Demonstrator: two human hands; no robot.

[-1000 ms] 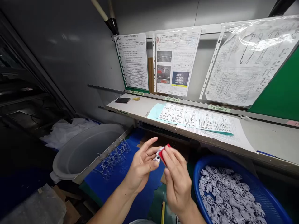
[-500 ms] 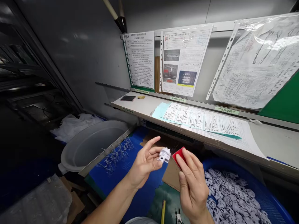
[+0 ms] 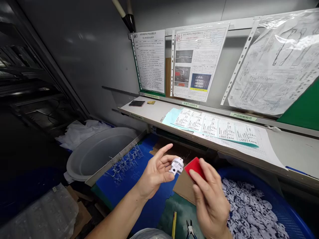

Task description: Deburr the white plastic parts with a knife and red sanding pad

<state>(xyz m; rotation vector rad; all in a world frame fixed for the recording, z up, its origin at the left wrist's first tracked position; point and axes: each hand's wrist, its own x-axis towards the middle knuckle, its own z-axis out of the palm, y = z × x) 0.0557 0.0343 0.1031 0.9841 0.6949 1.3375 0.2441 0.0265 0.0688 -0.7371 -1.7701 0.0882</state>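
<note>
Only part of the person's body is shown by the head-worn camera: a left hand [image 3: 156, 174], a right hand [image 3: 211, 207] and a left forearm [image 3: 117, 212]. Both hands are bare, and the fingers [image 3: 206, 176] of the right hand are seen to be slim, with rounded tips. The left forearm is likewise bare and is cut off by the lower edge of the frame. To the right of the left forearm, a pale grey rounded shape [image 3: 149, 234] is seen at that same edge; whether it is worn by the person cannot be told. Nothing else worn is shown.
</note>
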